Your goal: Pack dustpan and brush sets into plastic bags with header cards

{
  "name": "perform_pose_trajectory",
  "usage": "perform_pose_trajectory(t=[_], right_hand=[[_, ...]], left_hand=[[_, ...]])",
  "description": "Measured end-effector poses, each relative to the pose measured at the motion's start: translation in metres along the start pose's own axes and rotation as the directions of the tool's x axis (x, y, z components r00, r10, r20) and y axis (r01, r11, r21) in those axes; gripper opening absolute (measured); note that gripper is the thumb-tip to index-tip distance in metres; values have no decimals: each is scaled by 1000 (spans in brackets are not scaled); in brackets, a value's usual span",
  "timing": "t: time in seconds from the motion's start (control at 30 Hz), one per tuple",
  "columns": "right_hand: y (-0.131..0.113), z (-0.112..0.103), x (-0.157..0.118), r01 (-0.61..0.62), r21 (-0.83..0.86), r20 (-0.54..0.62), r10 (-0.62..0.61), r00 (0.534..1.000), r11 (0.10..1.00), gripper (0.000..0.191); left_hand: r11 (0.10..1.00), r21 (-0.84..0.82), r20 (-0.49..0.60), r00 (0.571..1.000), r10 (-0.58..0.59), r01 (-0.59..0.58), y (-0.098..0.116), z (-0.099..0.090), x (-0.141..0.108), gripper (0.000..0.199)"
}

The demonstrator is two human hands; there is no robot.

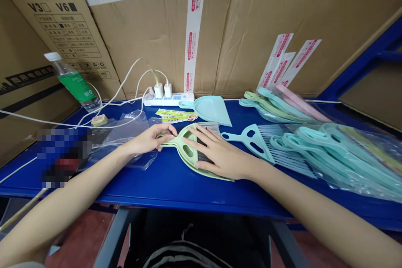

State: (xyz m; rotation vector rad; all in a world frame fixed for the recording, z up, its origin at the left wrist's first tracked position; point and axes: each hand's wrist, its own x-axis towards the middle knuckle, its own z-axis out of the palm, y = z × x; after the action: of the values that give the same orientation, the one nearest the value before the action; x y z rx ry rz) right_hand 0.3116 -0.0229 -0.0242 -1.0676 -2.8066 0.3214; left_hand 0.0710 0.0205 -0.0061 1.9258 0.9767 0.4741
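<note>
Left fingers (165, 127) gripping handle (171, 140), right fingers (199, 136) splayed

green-labelled bottle (75, 86) near printed cardboard (67, 35), white power strip (182, 99) with plugged-in chargers (159, 91), white cables (31, 117)

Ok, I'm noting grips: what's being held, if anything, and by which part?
The left hand grips the stacked green dustpan and brush by their handles; the right hand lies over the bristles.

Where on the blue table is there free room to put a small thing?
Bare: the table's front strip between left forearm and right forearm, before the green dustpan; also a small gap between the lone blue dustpan and blue brush. Crowded: right, with bagged dustpans; left, with plastic bags and cables.
</note>
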Motion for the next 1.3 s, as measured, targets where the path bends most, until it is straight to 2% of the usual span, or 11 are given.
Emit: perform_pose_trajectory(t=[0.43,0.9,1.3], right_hand=[[3,5,0,34,-47,-46,-36,998,998,65],[-1,1,0,19,-35,11,-19,1000,999,64],[-2,0,-2,30,-97,-18,-32,999,995,64]], left_hand=[[997,-52,37,997,67,-65,-2,-1,1,23],[995,-94,85,996,-30,38,-9,-5,2,32],[995,-100,17,1000,10,-8,-3,0,1,30]])
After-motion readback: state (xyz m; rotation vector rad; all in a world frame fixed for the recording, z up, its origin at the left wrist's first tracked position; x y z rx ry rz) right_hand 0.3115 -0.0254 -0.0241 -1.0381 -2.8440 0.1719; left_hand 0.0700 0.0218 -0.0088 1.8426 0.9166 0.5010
